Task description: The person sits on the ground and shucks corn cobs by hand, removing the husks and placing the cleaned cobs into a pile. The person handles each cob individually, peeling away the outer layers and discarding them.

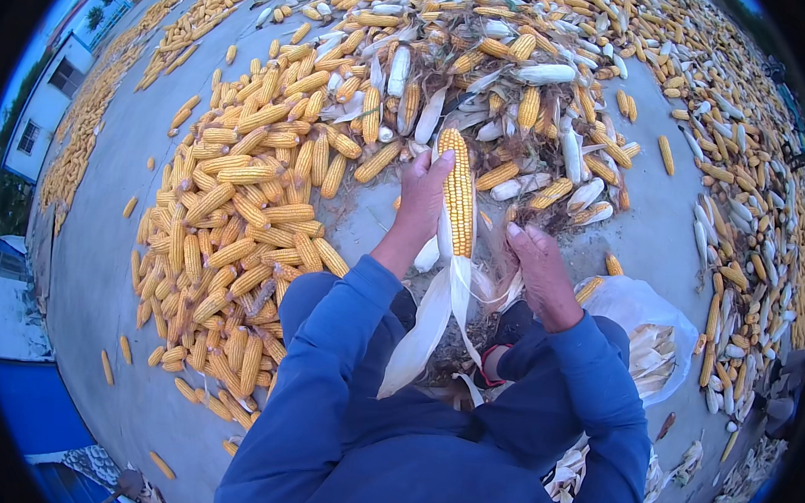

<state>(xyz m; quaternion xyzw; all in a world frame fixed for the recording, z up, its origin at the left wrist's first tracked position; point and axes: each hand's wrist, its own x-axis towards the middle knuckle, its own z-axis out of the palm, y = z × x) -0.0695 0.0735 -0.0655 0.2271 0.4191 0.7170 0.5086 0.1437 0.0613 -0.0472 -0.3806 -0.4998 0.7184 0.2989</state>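
My left hand (423, 190) grips an ear of corn (459, 199) upright in front of me, its yellow kernels bare on the facing side. Pale husk leaves (433, 315) hang from its lower end between my knees. To the right of the ear, my right hand (538, 270) has bent fingers, with brown corn silk and a strip of husk at the fingertips; whether it pinches them is unclear. Beyond both hands lies a heap of partly husked ears (548, 74) mixed with dry silk and husks.
A large pile of bare yellow ears (239, 207) lies at my left. A white plastic bag (681, 324) with husks inside stands by my right knee. More corn (738, 182) spreads along the right side. Loose ears dot the concrete ground (98, 253).
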